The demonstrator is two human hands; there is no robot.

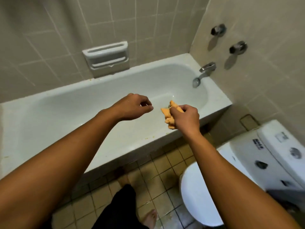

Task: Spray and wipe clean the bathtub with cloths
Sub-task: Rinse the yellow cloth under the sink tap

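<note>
1. The white enamel bathtub [66, 113] lies open from above along its left and middle.
2. At its far right end a curved chrome spout [203, 73] overhangs the basin.
3. A white ceramic toilet [193, 195] crowds the near-right floor beside the tub.

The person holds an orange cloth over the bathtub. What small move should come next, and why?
Probably lower the right hand until the orange cloth meets the bathtub floor. The cloth sits bunched in its grip, seemingly above the tub surface, and the left hand holds nothing, so wiping could start.
</note>
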